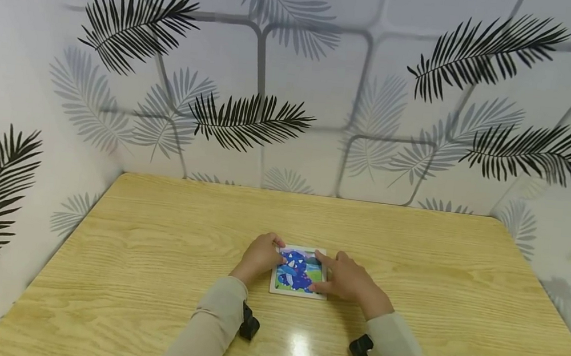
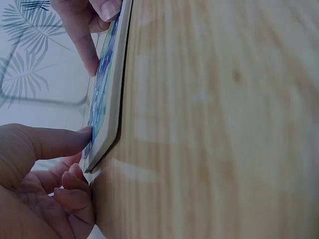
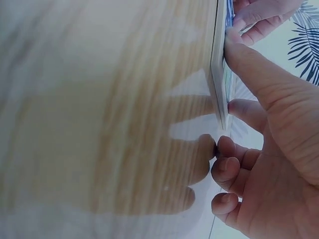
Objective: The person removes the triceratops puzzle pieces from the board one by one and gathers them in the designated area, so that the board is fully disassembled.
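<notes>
A small picture puzzle in a pale frame [image 1: 297,294], showing a blue cartoon dinosaur, lies on the wooden table. My left hand [image 1: 260,257] grips its left side: in the left wrist view the thumb [image 2: 62,142] lies over the picture and the other fingers curl beside the frame's corner. From the right, my right hand [image 1: 353,279] spreads thumb and index finger, their tips touching the picture. Its remaining fingers [image 3: 229,169] are bent near the tabletop beyond the frame's edge, as the right wrist view shows.
The pale wooden table [image 1: 158,217] reaches back to a wall [image 1: 316,78] patterned with dark and grey leaves. Black wrist devices [image 1: 250,322] sit under both sleeves. Light glares off the tabletop in front of the puzzle.
</notes>
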### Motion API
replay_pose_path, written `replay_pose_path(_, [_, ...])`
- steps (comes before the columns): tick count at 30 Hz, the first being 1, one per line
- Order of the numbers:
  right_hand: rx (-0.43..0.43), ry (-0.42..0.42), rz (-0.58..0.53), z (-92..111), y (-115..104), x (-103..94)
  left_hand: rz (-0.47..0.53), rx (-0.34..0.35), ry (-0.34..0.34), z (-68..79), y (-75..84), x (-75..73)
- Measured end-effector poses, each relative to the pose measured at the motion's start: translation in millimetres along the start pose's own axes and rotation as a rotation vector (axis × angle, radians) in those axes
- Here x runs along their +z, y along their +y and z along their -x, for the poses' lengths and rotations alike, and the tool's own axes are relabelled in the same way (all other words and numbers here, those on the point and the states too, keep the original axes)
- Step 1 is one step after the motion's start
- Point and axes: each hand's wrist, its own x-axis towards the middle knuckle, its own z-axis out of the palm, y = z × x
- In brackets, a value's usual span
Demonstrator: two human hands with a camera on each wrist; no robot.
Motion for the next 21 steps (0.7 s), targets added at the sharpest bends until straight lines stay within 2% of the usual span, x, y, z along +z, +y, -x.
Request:
replay_pose_path(8, [0.007,0.002,-0.008,0.0,-1.8,1.2,0.054,0.008,0.017,-0.4,-3.5,1.6])
replay_pose_path(14, [-0.003,0.0,-0.003,-0.2,-1.8,2.6,0.061,0.069,0.074,0.0,-8.8,2.6])
replay_pose_path(21, [-0.009,0.006,-0.001,-0.9,0.0,2.0,0.136,0.111,0.074,-0.9,-9.1,-2.0])
